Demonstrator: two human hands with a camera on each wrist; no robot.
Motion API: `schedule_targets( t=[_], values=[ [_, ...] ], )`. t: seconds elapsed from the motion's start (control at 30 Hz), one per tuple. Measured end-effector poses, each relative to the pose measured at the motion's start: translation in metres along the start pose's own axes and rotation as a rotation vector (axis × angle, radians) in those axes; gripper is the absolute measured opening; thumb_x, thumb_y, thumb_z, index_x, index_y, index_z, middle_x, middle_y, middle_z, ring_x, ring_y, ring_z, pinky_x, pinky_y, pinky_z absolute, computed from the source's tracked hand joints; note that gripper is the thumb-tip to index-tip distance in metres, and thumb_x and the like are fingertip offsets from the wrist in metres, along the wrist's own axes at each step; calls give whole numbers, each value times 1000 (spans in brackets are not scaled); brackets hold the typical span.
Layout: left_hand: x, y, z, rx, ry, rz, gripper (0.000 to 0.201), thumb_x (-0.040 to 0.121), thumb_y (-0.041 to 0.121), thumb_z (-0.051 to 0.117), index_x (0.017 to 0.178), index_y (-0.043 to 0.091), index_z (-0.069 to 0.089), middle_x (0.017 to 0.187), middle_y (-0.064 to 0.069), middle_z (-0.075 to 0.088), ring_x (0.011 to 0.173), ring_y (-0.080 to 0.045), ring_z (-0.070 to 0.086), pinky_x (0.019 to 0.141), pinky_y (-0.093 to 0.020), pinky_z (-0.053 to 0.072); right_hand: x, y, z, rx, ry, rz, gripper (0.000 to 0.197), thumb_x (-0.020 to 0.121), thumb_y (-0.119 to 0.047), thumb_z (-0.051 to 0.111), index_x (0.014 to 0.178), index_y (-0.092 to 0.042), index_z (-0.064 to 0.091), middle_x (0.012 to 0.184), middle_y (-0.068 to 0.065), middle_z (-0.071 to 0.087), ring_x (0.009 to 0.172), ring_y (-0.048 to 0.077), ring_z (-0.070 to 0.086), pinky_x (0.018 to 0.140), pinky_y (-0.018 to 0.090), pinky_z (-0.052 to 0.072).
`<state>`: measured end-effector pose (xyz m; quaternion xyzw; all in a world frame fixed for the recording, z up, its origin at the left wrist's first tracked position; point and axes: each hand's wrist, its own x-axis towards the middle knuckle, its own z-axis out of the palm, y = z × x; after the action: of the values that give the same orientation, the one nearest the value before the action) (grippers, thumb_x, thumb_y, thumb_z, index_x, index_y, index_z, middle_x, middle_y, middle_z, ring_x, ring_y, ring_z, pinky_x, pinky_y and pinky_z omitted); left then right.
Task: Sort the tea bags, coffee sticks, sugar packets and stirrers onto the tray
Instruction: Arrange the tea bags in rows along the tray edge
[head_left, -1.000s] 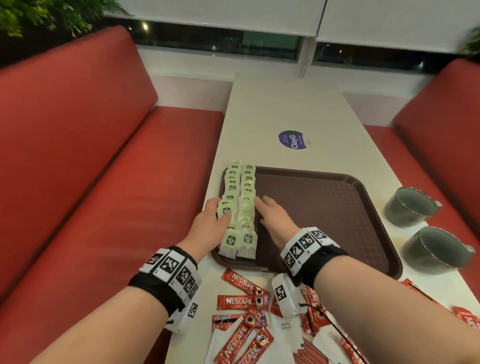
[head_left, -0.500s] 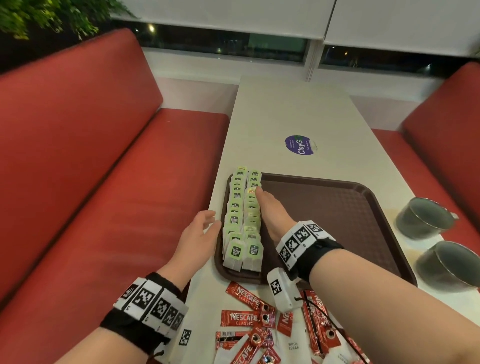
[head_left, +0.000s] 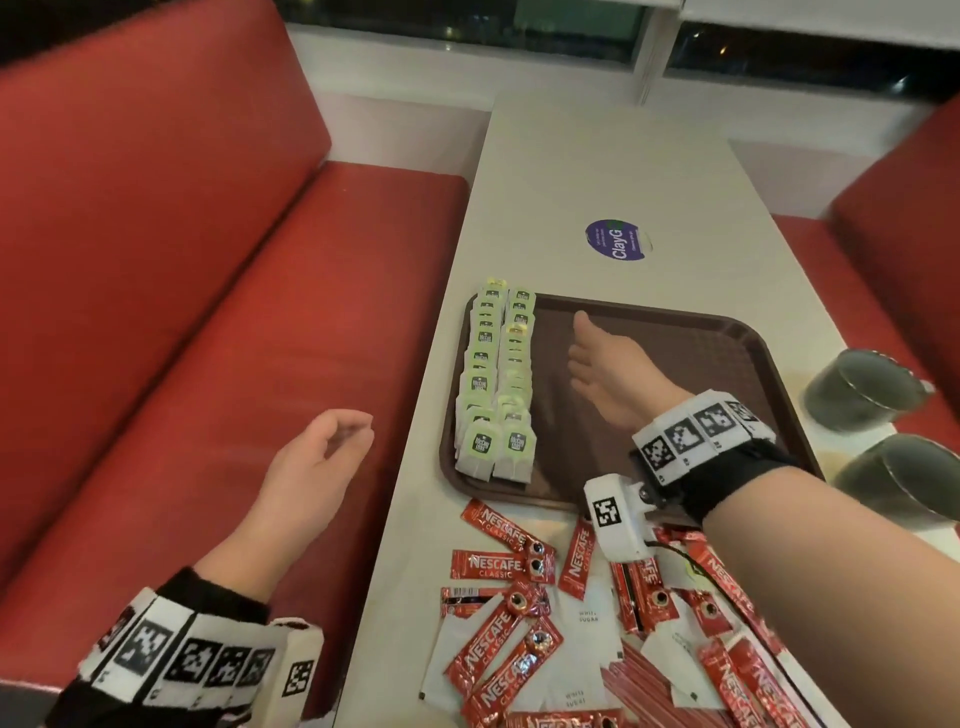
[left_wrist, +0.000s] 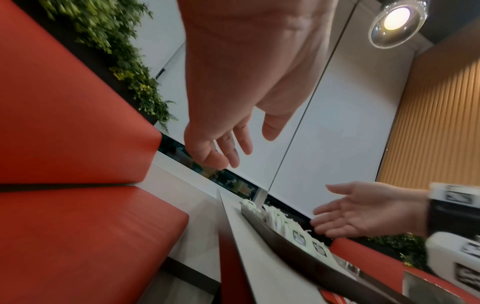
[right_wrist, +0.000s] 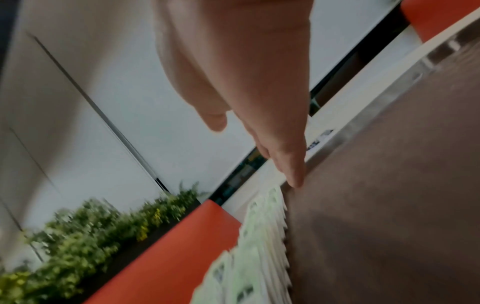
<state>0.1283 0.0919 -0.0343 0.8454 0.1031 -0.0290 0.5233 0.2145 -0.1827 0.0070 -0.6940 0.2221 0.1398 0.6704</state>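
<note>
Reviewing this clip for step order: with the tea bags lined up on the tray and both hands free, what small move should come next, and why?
Probably bring the right hand back to the loose coffee sticks and pick one up. The tea bags already sit in two rows along the tray's left edge, both hands hold nothing, and the left hand hangs off the table over the bench.

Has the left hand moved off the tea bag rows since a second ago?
Yes. The left hand has pulled back leftward, off the tea bags and past the tray edge, now over the red bench seat.
</note>
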Motion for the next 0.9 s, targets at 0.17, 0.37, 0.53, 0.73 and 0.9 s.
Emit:
schedule_targets(
  t=[0.17, 0.37, 0.53, 0.73, 0.9],
  values=[
    [-33, -11, -25, 8, 5, -2, 13, 93, 25, 55, 100, 32, 64, 102, 12, 65, 94, -6, 57, 88, -31, 44, -83, 11, -68, -163, 8, -184, 35, 97, -27, 52, 132, -24, 53, 136, -8, 51, 132, 11, 42, 113, 36, 32],
    [-70, 0, -17, 109, -107, 49, 13, 90, 22, 60, 98, 31, 64, 99, 14, 66, 95, 2, 57, 80, -17, 41, -173, 51, -122, -481, 36, -180, 42, 75, -53, 60, 116, -44, 62, 120, -20, 64, 114, 7, 59, 104, 44, 41],
    [-97, 17, 7, 228, -235, 131, 16, 85, 25, 66, 96, 36, 62, 99, 15, 65, 88, -6, 61, 77, -19, 45, -212, 81, -120, -556, 39, -144, 24, 86, -31, 63, 108, -40, 64, 99, -22, 70, 91, -3, 65, 80, 22, 47],
    [-135, 35, 48, 396, -479, 194, 18, 87, 31, 64, 91, 46, 55, 100, 32, 49, 84, 6, 49, 68, -6, 36, -220, 120, -127, -929, 66, -127, 36, 84, -34, 69, 118, -40, 58, 111, -18, 56, 101, 2, 53, 86, 22, 43],
    [-146, 41, 87, 585, -682, 367, 23, 85, 35, 66, 108, 38, 63, 95, 32, 48, 93, 5, 46, 87, -18, 38, -222, 145, -136, -1069, -24, -106, 31, 83, -28, 71, 113, -31, 66, 116, -13, 59, 110, 7, 53, 86, 18, 37]
  ],
)
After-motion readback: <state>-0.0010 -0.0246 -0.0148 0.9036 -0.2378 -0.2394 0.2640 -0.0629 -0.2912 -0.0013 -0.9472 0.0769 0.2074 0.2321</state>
